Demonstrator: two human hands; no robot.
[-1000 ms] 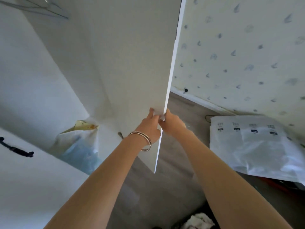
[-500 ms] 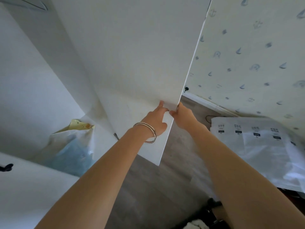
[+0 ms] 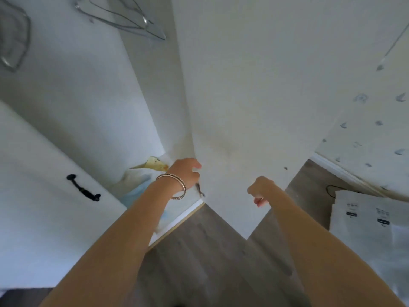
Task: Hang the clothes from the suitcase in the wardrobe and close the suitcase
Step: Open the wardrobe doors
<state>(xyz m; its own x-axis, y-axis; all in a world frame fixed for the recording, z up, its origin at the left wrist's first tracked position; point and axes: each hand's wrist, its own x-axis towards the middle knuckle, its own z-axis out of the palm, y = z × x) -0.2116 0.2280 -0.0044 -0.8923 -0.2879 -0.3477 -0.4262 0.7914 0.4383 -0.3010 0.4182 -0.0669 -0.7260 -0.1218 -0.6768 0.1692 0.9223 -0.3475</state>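
The white wardrobe's right door [image 3: 254, 96] stands swung wide open in front of me. My left hand [image 3: 186, 171], with bangles on the wrist, is at the door's inner edge with its fingers loosely curled, holding nothing. My right hand [image 3: 260, 190] hangs just in front of the door's face with fingers loosely bent, apart from it. Bare wire hangers [image 3: 124, 18] hang at the top inside the wardrobe. The left door [image 3: 44, 196] carries a black handle [image 3: 84, 191]. The suitcase and the clothes are out of view.
A plastic bag with blue and yellow contents [image 3: 141, 180] sits on the wardrobe floor. A white plastic-wrapped package [image 3: 367, 229] lies on the grey wood floor [image 3: 199, 262] at the right, below a patterned wall [image 3: 371, 134]. More hangers [image 3: 13, 41] hang at the far left.
The right door has swung fully open. Both hands have let go of its edge; the left has moved to the hinge side and the right has dropped away.
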